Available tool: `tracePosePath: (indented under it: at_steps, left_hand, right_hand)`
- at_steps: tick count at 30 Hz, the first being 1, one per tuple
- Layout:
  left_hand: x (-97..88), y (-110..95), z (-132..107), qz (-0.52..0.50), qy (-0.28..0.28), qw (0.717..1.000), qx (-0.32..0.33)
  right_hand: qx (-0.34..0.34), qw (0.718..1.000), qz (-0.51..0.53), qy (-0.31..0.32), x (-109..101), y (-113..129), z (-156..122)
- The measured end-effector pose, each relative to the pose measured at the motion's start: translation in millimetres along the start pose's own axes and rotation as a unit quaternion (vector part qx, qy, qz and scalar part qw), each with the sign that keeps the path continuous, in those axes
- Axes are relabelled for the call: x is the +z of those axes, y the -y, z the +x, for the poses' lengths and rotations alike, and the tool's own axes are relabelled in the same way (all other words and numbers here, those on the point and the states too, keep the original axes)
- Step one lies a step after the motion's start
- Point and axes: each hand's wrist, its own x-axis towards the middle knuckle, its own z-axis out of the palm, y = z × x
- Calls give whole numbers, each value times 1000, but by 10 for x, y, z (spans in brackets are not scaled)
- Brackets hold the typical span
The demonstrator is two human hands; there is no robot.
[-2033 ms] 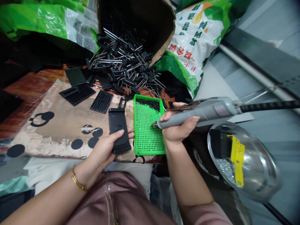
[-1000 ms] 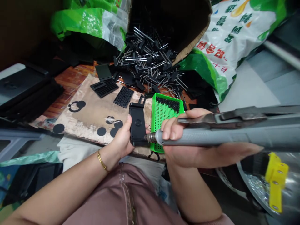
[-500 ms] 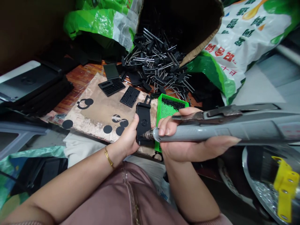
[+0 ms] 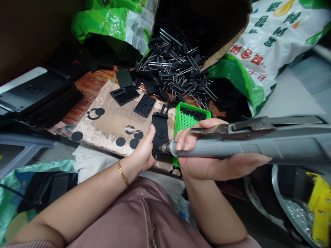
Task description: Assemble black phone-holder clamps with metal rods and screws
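My left hand is closed round a black rectangular plastic part, holding it upright over the board. My right hand grips a long grey power screwdriver. Its metal tip touches the lower end of the black part. Just behind both hands sits a green perforated tray with small black screws heaped at its far end.
A tipped cardboard box spills several black parts with metal rods. Black slatted plates lie on a worn board. Green and white sacks stand at the back and right. Dark trays are stacked at the left.
The screwdriver tip left the green tray and came to the lower end of the black part. My left hand lifted that part off the board. In the last half second little moved.
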Motion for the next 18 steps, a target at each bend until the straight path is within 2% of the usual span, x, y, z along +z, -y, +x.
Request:
tracePosePath:
  at_steps: [4,11,18]
  left_hand:
    - [6,2,-4,11,-19,1000,-3]
    - [1,17,9,5,-5,1000,-5]
    - [11,30,-3,13,-11,1000,-8]
  right_hand:
    - [1,1000,1,-1,22,5,-9]
    - [25,1000,5,-7,29,39,10]
    - [60,994,45,76,-34,75,76]
